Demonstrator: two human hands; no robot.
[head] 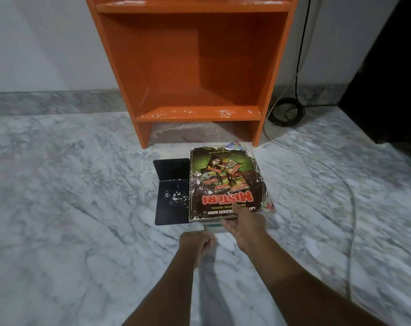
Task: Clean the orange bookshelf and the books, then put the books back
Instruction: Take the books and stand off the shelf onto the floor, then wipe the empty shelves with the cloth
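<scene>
Orange bookshelf [167,67]: lower compartment, white flecks [223,112]. Book stack [212,226] on near floor [82,184]; right hand [244,223] grips top book [223,184]; left hand [195,243] fisted, contents unclear.

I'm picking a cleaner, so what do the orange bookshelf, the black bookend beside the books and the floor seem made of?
Orange bookshelf: likely painted or laminated board, smooth semi-gloss, white flecks on shelf edges. Black bookend: seemingly thin bent sheet metal, matte, dust-speckled. Floor: polished marble or marble-look tile, grey veining, soft sheen.
</scene>
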